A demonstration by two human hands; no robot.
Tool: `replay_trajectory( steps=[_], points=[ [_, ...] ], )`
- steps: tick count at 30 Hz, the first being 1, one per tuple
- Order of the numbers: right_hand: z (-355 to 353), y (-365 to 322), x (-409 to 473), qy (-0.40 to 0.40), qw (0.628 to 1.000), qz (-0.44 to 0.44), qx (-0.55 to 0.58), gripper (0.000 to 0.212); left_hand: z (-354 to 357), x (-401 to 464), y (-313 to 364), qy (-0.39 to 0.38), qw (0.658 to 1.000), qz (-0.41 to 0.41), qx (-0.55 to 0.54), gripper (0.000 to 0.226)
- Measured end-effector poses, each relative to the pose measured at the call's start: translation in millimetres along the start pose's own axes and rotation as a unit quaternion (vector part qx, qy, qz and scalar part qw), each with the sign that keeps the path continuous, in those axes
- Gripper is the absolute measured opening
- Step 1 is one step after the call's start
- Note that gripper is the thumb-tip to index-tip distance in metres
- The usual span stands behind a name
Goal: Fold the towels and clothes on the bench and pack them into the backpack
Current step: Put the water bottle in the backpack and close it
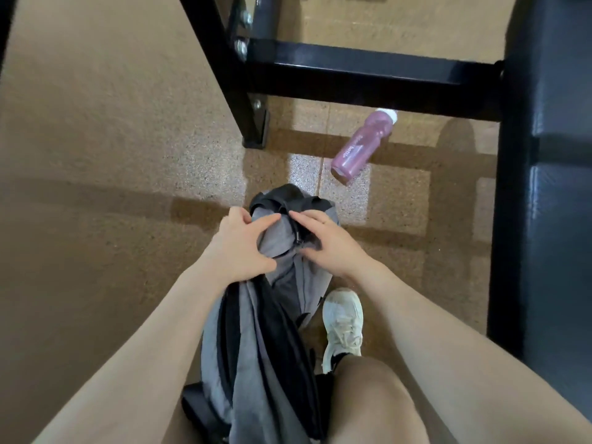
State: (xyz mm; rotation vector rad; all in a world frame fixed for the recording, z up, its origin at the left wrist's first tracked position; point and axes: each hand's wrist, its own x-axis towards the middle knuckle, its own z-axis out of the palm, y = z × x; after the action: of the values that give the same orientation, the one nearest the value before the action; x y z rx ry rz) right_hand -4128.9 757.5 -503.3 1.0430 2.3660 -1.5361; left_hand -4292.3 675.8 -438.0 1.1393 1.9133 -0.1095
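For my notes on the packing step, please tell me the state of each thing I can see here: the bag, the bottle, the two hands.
backpack: on the floor, gripped at its top
bottle: lying on its side, cap on
left hand: gripping the backpack's top
right hand: pinching the fabric beside the zipper pull

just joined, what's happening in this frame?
A person stands over a grey and black backpack on the floor, both hands at its top end. The left hand grips the grey fabric; the right hand rests on the bag, fingers by the zipper pull. No towels or clothes show. A pink bottle lies on the floor beside the black bench.
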Motion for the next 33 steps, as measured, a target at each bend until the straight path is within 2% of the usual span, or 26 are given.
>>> replay_trajectory(
  steps=[3,6,8,10,14,18,22,25,28,31,33],
  points=[
    [-3.8,15.4,21.4,0.011,0.998,-0.01,0.056,0.064,-10.2,24.1,2.9,-0.032,0.998,0.04,0.045,0.092],
    [-11.6,31.9,43.4,0.056,0.991,0.004,0.119,0.056,-16.0,49.9,9.4,-0.031,0.993,0.078,0.085,0.085],
    [-20.3,46.4,59.7,0.129,0.977,0.058,0.158,0.043,-20.5,67.3,14.6,-0.026,0.991,0.084,0.099,0.081],
    [-30.3,70.1,81.5,0.205,0.958,0.121,0.16,0.032,-23.8,84.5,18.5,-0.017,0.989,0.087,0.121,0.093],
    [-47.0,124.0,129.1,0.273,0.935,0.183,0.132,0.034,-19.5,114.8,19.2,0.022,0.987,0.099,0.124,0.102],
    [-51.3,163.6,174.0,0.278,0.905,0.281,0.157,0.053,-16.5,133.6,13.3,0.046,0.986,0.099,0.125,0.101],
    [-47.3,185.4,210.7,0.287,0.852,0.37,0.233,0.083,-18.5,143.7,6.3,0.038,0.99,0.091,0.102,0.099],
    [-49.3,193.5,223.4,0.303,0.824,0.4,0.263,0.09,-18.6,146.1,5.1,0.024,0.989,0.087,0.116,0.097],
    [-48.6,197.0,216.9,0.286,0.83,0.405,0.254,0.084,-16.5,146.7,6.3,0.02,0.989,0.085,0.115,0.099],
    [-28.9,199.3,176.3,0.23,0.858,0.438,0.137,0.08,-14.3,146.5,3.4,0.024,0.988,0.092,0.119,0.101],
    [-7.7,202.1,141.8,0.177,0.863,0.468,0.076,0.08,-12.8,146.2,1.5,0.03,0.989,0.097,0.11,0.102]
  ],
)
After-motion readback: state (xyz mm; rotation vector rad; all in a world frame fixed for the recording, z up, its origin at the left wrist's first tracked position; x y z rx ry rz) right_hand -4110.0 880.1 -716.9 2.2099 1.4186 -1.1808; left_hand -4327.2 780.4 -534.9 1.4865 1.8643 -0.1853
